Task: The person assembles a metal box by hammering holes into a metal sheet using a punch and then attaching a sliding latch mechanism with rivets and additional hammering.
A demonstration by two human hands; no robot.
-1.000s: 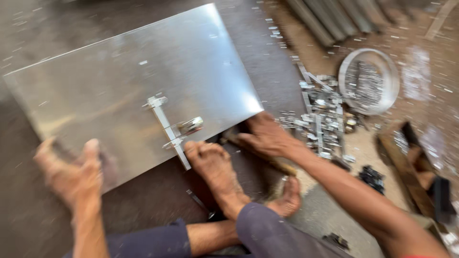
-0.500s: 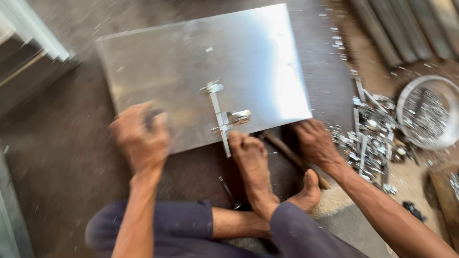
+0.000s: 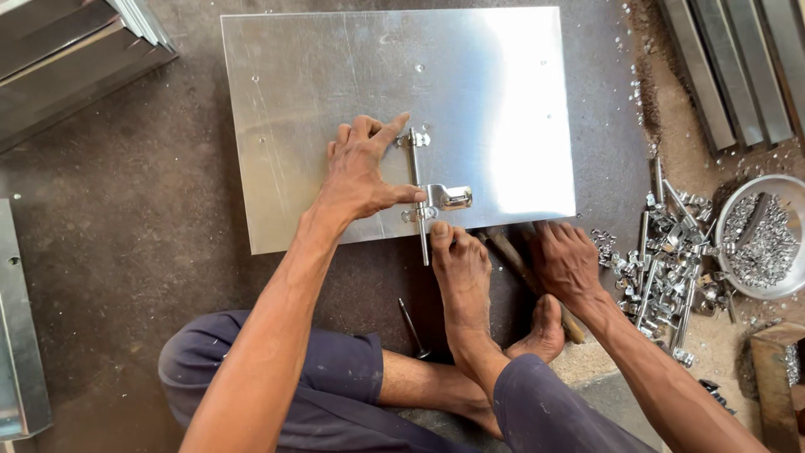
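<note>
Fingers of the left hand spread flat, steadying the latch on the stiff, slick metal sheet; right hand closes round a hammer handle.

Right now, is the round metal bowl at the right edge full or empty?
Partly filled. The round metal bowl holds a layer of small shiny metal pieces across its bottom, well below the rim; part of it is cut off by the frame.

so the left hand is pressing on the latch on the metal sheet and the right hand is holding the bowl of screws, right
Not quite. In the head view the right hand rests on a wooden handle at the sheet's edge, apart from the bowl. The left hand does press on the latch on the metal sheet.
</note>
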